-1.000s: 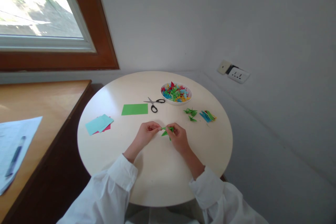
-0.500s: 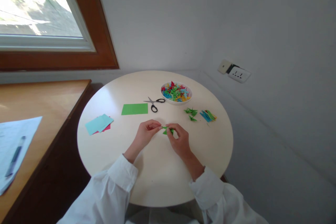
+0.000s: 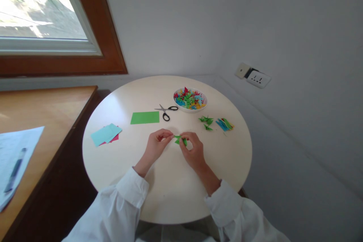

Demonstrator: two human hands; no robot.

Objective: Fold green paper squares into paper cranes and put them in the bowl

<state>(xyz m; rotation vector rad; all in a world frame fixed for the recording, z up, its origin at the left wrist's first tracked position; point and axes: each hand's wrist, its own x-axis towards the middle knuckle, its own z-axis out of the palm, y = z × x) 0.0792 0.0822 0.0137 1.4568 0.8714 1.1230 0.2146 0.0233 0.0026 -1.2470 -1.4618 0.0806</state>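
Note:
A small green folded paper crane (image 3: 181,141) is held between my two hands above the round white table (image 3: 167,200). My left hand (image 3: 157,144) pinches its thin left tip between thumb and forefinger. My right hand (image 3: 193,149) grips its body from the right, hiding part of it. Beyond and to the right lie several finished green paper cranes (image 3: 207,121). A sheet of green paper (image 3: 145,117) lies flat past my left hand, and open scissors (image 3: 166,111) with black handles rest beside it.
A white bowl (image 3: 190,110) full of colourful paper cranes stands at the back. Folded paper strips (image 3: 225,124) lie at the right, light blue and red paper sheets (image 3: 105,134) at the left. A wooden desk (image 3: 51,111) with printed paper (image 3: 17,159) and a pen (image 3: 15,170) stands further left.
My hands stay almost in place, still pinching the green crane. A little more of its left tip shows between the fingers. The whole view has shifted very slightly.

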